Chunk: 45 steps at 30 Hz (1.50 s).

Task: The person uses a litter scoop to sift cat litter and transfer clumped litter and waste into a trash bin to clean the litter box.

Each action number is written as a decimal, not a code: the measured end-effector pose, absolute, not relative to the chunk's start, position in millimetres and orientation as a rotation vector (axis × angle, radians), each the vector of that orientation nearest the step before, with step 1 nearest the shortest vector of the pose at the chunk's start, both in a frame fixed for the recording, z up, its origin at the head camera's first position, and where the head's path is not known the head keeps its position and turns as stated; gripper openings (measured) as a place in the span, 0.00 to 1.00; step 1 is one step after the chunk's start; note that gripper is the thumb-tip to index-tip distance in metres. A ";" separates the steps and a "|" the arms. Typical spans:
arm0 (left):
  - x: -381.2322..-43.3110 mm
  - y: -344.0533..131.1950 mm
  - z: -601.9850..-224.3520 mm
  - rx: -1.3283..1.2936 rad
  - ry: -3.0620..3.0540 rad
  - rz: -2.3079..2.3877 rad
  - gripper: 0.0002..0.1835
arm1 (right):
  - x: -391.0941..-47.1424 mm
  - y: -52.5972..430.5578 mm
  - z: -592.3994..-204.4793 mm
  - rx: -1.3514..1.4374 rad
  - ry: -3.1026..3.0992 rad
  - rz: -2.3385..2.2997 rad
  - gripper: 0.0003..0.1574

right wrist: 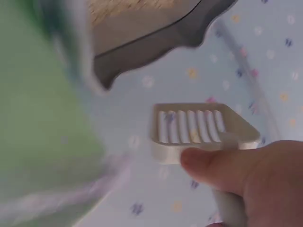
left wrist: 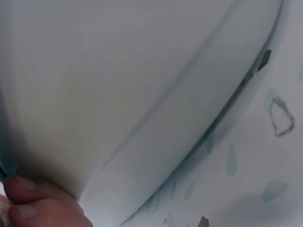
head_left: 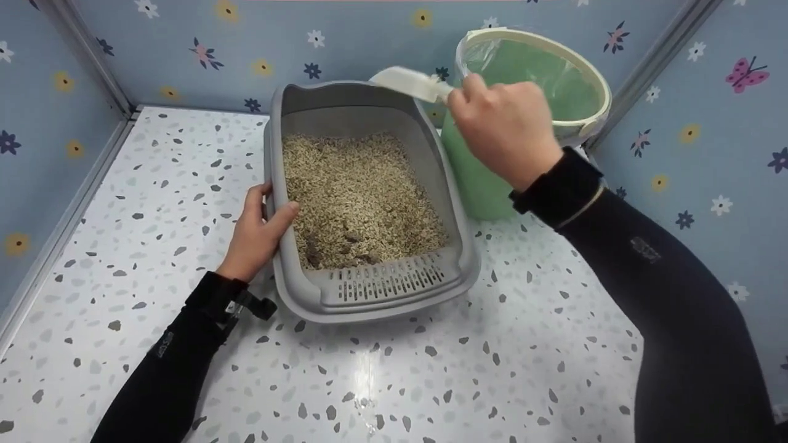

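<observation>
My right hand (head_left: 502,126) grips the handle of a cream litter scoop (head_left: 406,83), raised over the back right corner of a grey litter box (head_left: 465,271) and beside the bin's rim. In the right wrist view the slots of the scoop (right wrist: 191,127) show nothing lying on them. Tan litter (head_left: 363,191) fills the box, with dark clumps (head_left: 363,258) toward its perforated front ledge. On the box's left side, my left hand (head_left: 258,231) holds the rim, thumb over the top and fingers against the outer wall. Two of those fingertips (left wrist: 42,203) appear in the left wrist view.
A green bin (head_left: 480,184) with a cream rim and a clear plastic liner stands close against the box's right side. Blue floral panels (head_left: 369,37) enclose the back and both sides. The floor (head_left: 394,381) is white with grey speckles.
</observation>
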<state>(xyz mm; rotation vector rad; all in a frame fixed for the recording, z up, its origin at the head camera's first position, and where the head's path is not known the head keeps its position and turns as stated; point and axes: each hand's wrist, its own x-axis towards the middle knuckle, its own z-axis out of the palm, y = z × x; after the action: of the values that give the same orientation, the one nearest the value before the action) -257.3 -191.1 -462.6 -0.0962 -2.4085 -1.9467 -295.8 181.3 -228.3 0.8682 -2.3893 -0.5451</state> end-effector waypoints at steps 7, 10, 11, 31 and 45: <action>-255.2 -188.6 -465.9 -0.088 -2.405 -1.966 0.46 | -324.4 103.8 -274.4 0.954 -2.601 -0.859 0.14; -254.8 -186.5 -466.0 -0.090 -2.409 -1.971 0.47 | -348.0 82.0 -301.3 0.943 -2.609 -0.841 0.18; -254.8 -185.8 -466.1 -0.090 -2.410 -1.972 0.47 | -355.8 76.0 -309.6 0.933 -2.615 -0.834 0.19; -257.6 -176.3 -455.9 -0.143 -2.390 -1.959 0.48 | -415.0 -4.7 -364.5 0.950 -2.719 -0.940 0.24; -256.2 -191.7 -462.6 -0.091 -2.401 -1.935 0.48 | -371.1 9.8 -320.3 1.280 -2.591 -0.885 0.32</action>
<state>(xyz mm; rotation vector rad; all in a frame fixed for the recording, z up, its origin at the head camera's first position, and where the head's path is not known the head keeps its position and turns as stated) -256.2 -191.7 -462.6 -0.0913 -2.4014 -1.9347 -371.1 9.8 -320.3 1.2804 -2.5908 -0.8849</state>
